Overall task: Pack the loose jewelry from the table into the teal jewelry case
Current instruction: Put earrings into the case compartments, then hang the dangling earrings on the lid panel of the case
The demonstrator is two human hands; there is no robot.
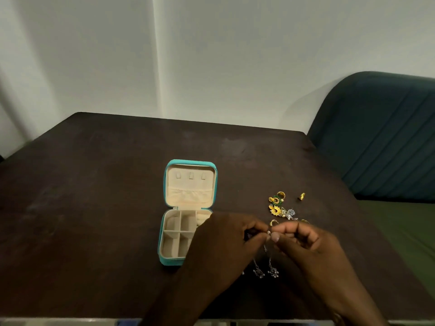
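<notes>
Hands first: your left hand (226, 234) and right hand (303, 238) are drawn together just above the bench (94, 208), fingertips nearly touching. Both pinch the top of a silver piece (268, 232) between thumb and forefinger. Two thin strands hang from that pinch, each ending in a small ornate pendant (272, 271) low over the bench. You cannot tell whether it is one item or a pair.

Your left hand covers the right side of the teal case (161, 241), which sits open just beside it. The lid (166, 184) lies back flat, showing three small tabs and a pocket. The cream compartments you can see in the base hold nothing.

Just beyond your right hand lies the loose jewelry (280, 208), a small heap of gold, yellow and silver flower shapes. A gold ring (280, 195) sits at its far end, and a small gold bit (302, 196) lies apart to the right.

A dark teal padded seat back (376, 142) stands past the bench's right edge.
</notes>
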